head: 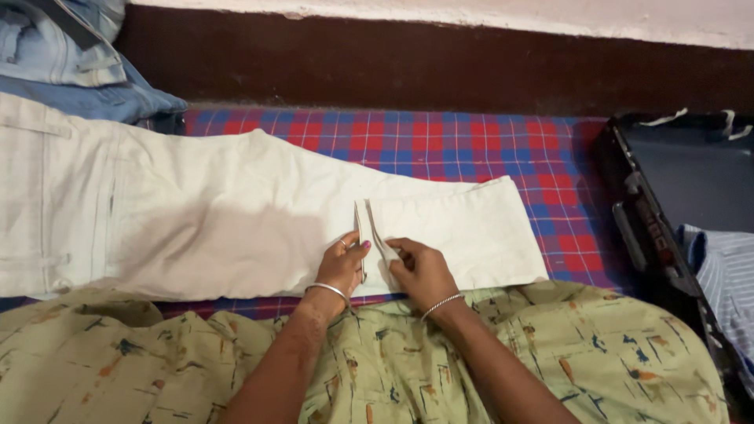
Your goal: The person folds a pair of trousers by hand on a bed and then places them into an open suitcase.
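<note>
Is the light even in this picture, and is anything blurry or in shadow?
Head view: soft, uneven light; a grey shadow falls on the white trousers just left of the left hand; the dark wall band and the open suitcase are dim. Both the left and right hand look fairly sharp; no glare shows, and the edges look slightly soft.

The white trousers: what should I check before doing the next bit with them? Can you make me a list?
1. Both hands on the cloth: left hand and right hand pinch a raised crease in the white trousers. Ok.
2. Trousers lying flat: mostly smooth. Ok.
3. Trousers fully on the checked cloth: the waist end runs out of view. Cannot tell.
4. Open suitcase has room: striped shirt inside, some space. Ok.
5. Blue clothes clear of trousers: cannot tell.
</note>
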